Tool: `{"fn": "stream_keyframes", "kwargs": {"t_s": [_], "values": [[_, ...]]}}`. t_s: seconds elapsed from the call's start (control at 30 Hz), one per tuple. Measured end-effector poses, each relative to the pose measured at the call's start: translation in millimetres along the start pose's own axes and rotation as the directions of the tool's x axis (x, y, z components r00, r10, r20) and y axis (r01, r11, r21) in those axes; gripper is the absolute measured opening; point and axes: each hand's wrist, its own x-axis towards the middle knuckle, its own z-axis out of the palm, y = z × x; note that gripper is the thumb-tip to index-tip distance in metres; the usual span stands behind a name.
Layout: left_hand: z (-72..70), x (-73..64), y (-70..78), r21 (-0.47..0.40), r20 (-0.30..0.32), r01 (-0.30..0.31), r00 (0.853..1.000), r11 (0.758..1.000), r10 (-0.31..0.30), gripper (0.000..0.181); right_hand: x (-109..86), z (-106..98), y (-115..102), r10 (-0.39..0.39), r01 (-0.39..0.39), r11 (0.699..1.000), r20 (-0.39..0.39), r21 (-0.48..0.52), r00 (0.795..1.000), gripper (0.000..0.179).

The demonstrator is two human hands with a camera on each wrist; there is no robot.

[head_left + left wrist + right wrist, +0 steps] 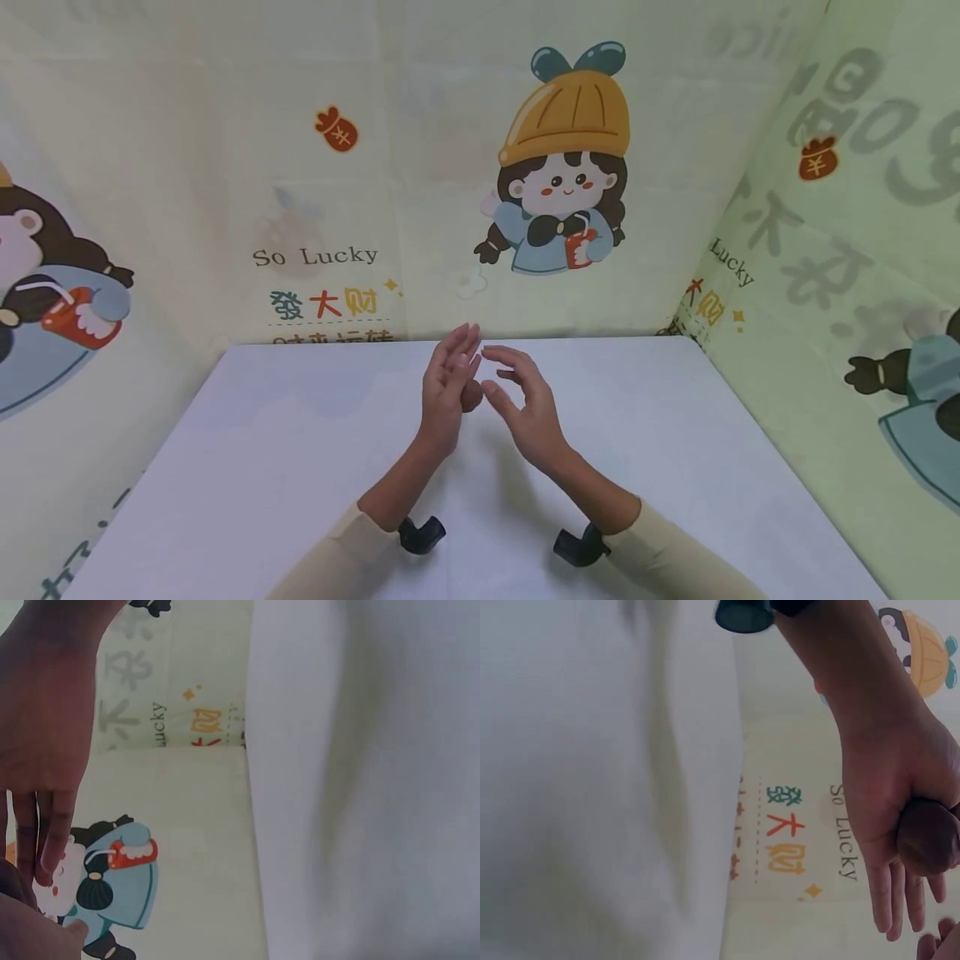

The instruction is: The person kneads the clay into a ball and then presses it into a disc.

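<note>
A small brown rounded lump [472, 397] sits against the palm of the left hand [442, 400], raised over the counter [300, 467]; the right wrist view shows it near the base of the thumb, its surface smooth but what it is made of hard to tell. The left fingers are nearly straight and close together, not wrapped round the lump. As that palm faces sideways rather than up, I judge that thumb pressure or a little stickiness helps hold the lump there, though the pictures do not settle which. Just beside it, the right hand [536, 417] faces inward with fingers loosely curved and thumb apart; it has hold of nothing, and a narrow gap parts it from the lump. The two palms seem set opposite each other so that both can reach the lump, the straight left one serving as a backing. Farther out, black wrist mounts [422, 536] show below both forearms, at the cuffs of the pale sleeves [337, 546], and behind the white counter hangs a patterned backdrop [435, 167] with a cartoon figure in an orange hat.
</note>
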Motion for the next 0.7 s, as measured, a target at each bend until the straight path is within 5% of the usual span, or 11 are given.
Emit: {"fn": "stream_keyframes", "kwargs": {"t_s": [0.27, 0.47, 0.7], "values": [[20.5, -11.5, 0.5, 0.009, 0.028, 0.036, 0.999, 0.999, -0.036, 0.049, 20.4, 9.4, -4.5, 0.097, -0.083, 0.987, -0.099, 0.139, 0.99, 0.058], [30.0, -16.4, -0.2, 0.017, 0.034, -0.013, 0.999, 1.0, 0.012, 0.052, 25.9, 18.7, -2.6, 0.14, -0.13, 0.976, -0.042, 0.177, 0.989, 0.068], [29.1, -14.1, 0.7, 0.049, -0.045, -0.045, 0.998, 0.998, 0.047, 0.06, 23.9, 24.1, -1.4, 0.104, -0.116, 0.975, 0.069, 0.191, 0.992, 0.075]]}}
